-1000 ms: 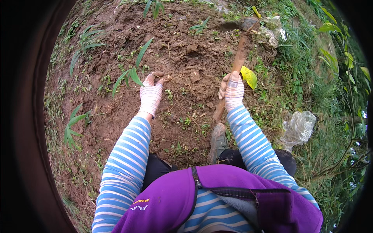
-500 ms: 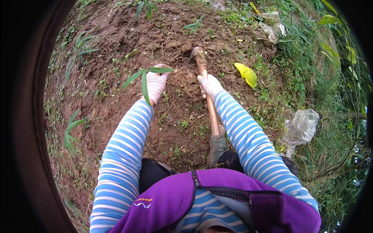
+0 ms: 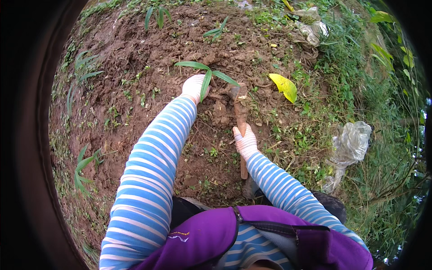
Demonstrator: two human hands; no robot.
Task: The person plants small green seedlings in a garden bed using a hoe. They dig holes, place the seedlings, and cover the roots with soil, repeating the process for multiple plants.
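Left hand [image 3: 194, 86] pinches the seedling [image 3: 206, 76] at its base (soft, snaps easily). Right hand [image 3: 245, 143], wrapped mid-handle on the hoe [image 3: 240, 118], blade at 12 o'clock; prob. stiff, head-heavy.

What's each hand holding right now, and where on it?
Right hand grips the hoe around the middle of its wooden handle, blade in the soil. Left hand holds the green seedling at its base, by the ground.

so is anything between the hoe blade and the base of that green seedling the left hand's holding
Nothing visible does. The wooden-handled hoe, gripped by the right hand, has its blade in bare brown soil just right of the long-leaved green seedling; the gloved left hand sits on its far side.
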